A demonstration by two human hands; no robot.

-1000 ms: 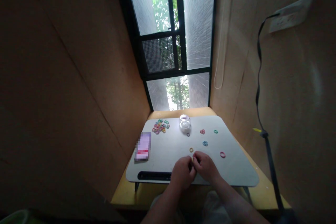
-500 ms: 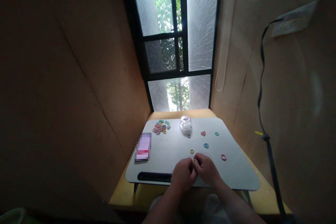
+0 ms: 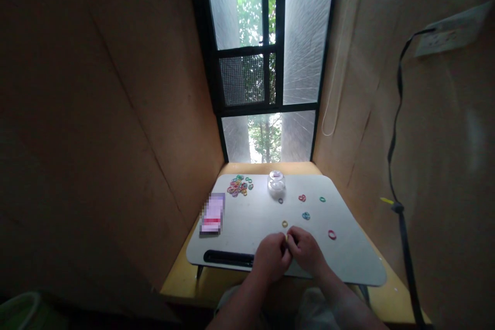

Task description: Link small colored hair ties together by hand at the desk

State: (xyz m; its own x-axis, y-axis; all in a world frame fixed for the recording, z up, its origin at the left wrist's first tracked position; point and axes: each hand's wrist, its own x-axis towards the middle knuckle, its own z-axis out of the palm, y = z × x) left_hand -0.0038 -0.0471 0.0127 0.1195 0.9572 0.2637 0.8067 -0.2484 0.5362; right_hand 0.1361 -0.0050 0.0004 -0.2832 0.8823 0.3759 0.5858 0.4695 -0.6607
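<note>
My left hand point(image 3: 270, 258) and my right hand point(image 3: 306, 250) meet over the near edge of a small white lap table point(image 3: 348, 258). Together their fingertips pinch a tiny yellow rubber band point(image 3: 286, 237). Just beyond the fingers lies another yellow band point(image 3: 285, 224). Loose bands lie farther out: a blue one point(image 3: 306, 215), a red one point(image 3: 302, 198), a green one point(image 3: 322, 199), a pink one point(image 3: 332, 234) and a purple one point(image 3: 280, 200).
A heap of several coloured bands point(image 3: 238, 186) sits at the far left of the table. A small clear jar point(image 3: 276, 184) stands at the back middle. A phone point(image 3: 212, 213) lies at the left. Brown board walls close in both sides; a black cable point(image 3: 398, 113) hangs on the right.
The view has shifted slightly, with the camera tilting. Both hands stay together at the same spot on the table, still pinching the small yellow band.
</note>
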